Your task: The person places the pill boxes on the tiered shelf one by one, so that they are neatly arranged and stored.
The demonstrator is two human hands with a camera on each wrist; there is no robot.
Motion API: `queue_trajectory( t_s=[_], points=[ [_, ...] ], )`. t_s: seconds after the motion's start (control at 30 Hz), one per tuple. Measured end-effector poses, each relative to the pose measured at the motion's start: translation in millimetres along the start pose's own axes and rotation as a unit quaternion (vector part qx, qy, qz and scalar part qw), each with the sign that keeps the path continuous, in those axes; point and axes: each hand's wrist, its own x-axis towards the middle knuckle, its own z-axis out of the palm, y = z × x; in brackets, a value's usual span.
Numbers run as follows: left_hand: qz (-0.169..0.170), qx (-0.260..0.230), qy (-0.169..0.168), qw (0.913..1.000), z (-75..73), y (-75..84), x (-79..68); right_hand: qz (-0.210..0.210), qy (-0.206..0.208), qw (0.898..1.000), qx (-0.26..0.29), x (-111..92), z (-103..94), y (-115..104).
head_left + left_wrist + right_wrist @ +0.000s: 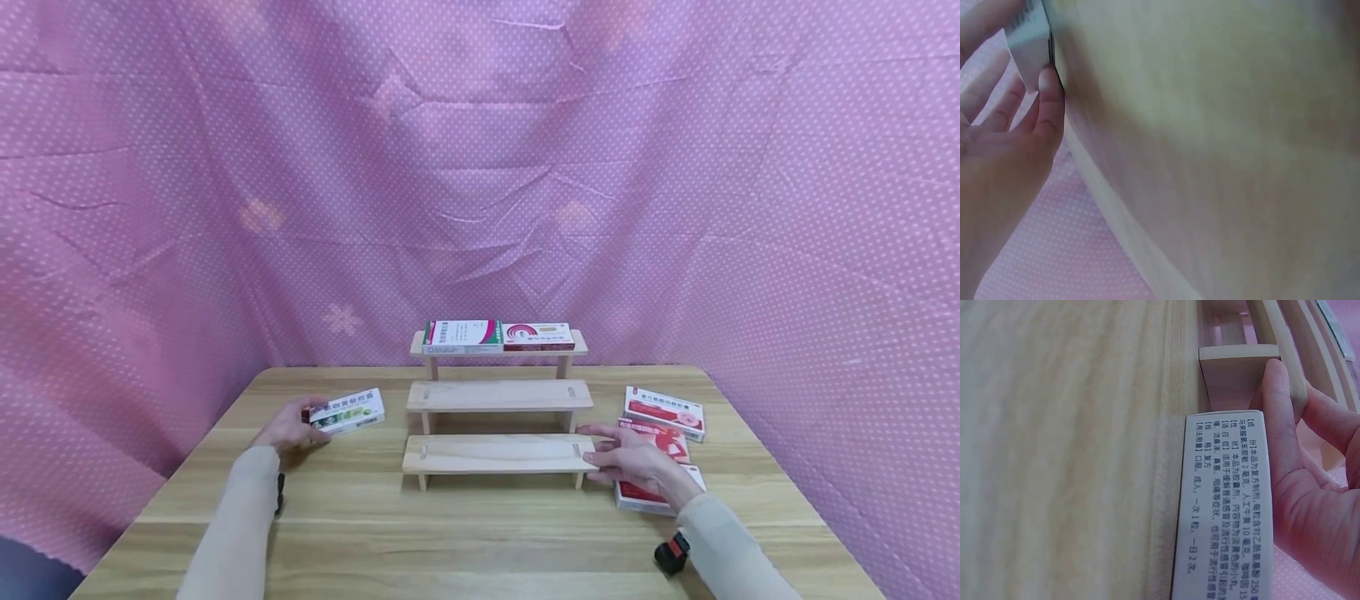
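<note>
My left hand (288,425) grips the left end of a white and green medicine box (348,412) on the left of the table. In the left wrist view, the thumb and fingers (1052,103) close on the end of that box (1030,53). At centre stands a three-tier wooden display stand (498,454). My right hand (633,460) holds the right end of its lowest board, with fingers on both sides of the board in the right wrist view. Two medicine boxes, one white and green (462,333) and one white and red (537,335), lie side by side on the top tier.
Beside the right hand lie a white and pink box (664,410), a red box (671,442) and another white and red box (637,497), partly hidden by that hand. A pink dotted curtain (495,208) hangs behind the wooden table (420,550).
</note>
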Motion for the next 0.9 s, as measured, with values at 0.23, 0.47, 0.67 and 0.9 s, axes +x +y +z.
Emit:
queue_trajectory(
  t_s=[0.23,0.47,0.67,0.9],
  points=[
    [0.033,0.002,-0.011,0.9994,-0.9,-2.9,-1.3,0.009,0.008,1.0,0.003,1.0,-0.5,2.0],
    [0.071,0.005,-0.036,0.9968,-7.1,8.3,-6.1,0.009,0.011,1.0,0.0,0.5,-0.7,1.4],
    [0.084,0.04,-0.035,0.9951,-11.6,20.2,-12.7,0.012,0.013,1.0,-0.001,0.0,0.8,-2.2],
    [0.077,-0.002,-0.03,0.9966,-16.0,30.8,-24.7,0.016,0.016,1.0,-0.003,0.1,2.1,-4.3]
  ],
)
